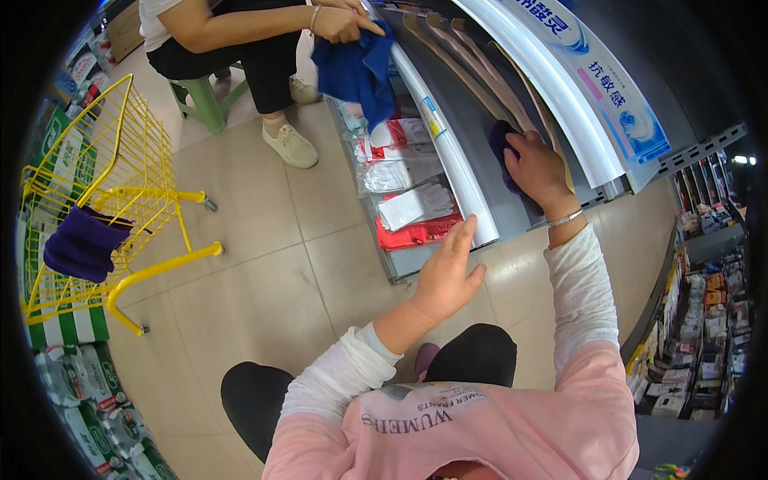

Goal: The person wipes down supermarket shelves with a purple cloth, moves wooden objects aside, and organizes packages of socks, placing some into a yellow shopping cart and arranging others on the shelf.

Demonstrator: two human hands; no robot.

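My right hand [536, 170] presses a dark purple cloth [504, 144] onto a grey metal shelf [420, 72], beside long curved tan and pinkish strips [474, 78] lying along it. My left hand [447, 273] is held with fingers extended near the end of the shelf's white front rail [447, 141], holding nothing; whether it touches the rail I cannot tell. On the lower shelf below lie packs of white gloves [417, 207] with red packaging [414, 234].
Another person's hand [348, 24] holds a blue cloth [357, 72] at the rail; that person sits on a green stool [210, 102]. A yellow shopping cart [120, 180] with a purple cloth [87, 243] on it stands left, near wrapped bottle packs [99, 378]. Stocked shelves [690, 336] stand right.
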